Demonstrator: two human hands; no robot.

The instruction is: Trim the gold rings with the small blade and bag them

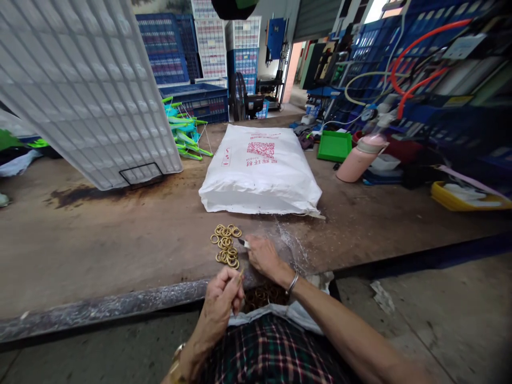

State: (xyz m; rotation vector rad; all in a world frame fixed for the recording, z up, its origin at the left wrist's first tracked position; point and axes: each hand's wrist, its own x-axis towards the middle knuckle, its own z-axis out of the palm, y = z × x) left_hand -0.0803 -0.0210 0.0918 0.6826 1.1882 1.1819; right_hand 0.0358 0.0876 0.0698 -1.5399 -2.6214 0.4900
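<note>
My left hand (222,298) is closed in front of the table edge, pinching a brass-coloured ring (241,273) between thumb and fingers. Just beyond it, my right hand (264,257) is closed around a small knife (242,243) whose dark blade points left; most of its handle is hidden in the fingers. Beside that blade lies a loose cluster of brass-coloured rings (226,242) on the tabletop. More rings (266,295), darker in the shade, sit in a white sack (294,312) at my lap, below the table edge.
A full white printed sack (260,170) lies on the wooden table (120,234) ahead. To its left leans a large white slatted crate (100,96), with green and blue plastic pieces (186,130) behind. Rightward are a green tray (335,146), a pink bottle (358,160) and a yellow basket (456,200).
</note>
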